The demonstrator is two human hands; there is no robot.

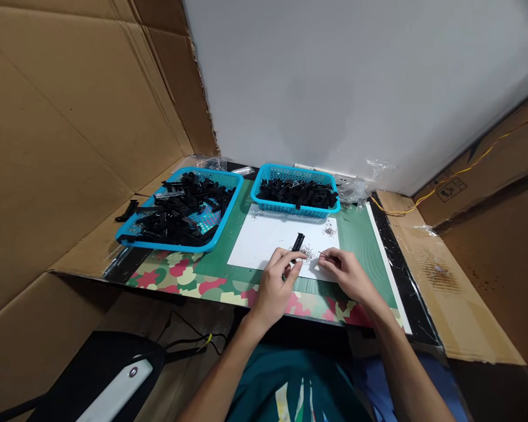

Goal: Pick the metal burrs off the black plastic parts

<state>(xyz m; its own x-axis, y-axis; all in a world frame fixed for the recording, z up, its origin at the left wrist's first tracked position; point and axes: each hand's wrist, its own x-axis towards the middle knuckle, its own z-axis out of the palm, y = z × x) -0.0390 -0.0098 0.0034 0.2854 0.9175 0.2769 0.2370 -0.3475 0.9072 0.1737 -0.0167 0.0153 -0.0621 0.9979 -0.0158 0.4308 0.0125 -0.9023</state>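
Note:
A slim black plastic part point(298, 241) stands up from the fingers of my left hand point(278, 282), which are closed around its lower end. Between that hand and my right one lies a pile of tiny metal pieces point(308, 253), too small to name, on the white sheet point(255, 241). My right hand point(344, 271) is at the right of this pile, thumb and fingers pinched together. A thin dark sliver shows at its fingertips; what it is I cannot make out.
A large blue basket point(229, 218) of black plastic parts sits at the left, a smaller blue basket point(290, 206) of them behind the sheet. More tiny metal pieces point(330, 231) lie at the sheet's right. Cardboard walls point(70, 88) flank the table; a yellow cable point(479, 161) runs along the right.

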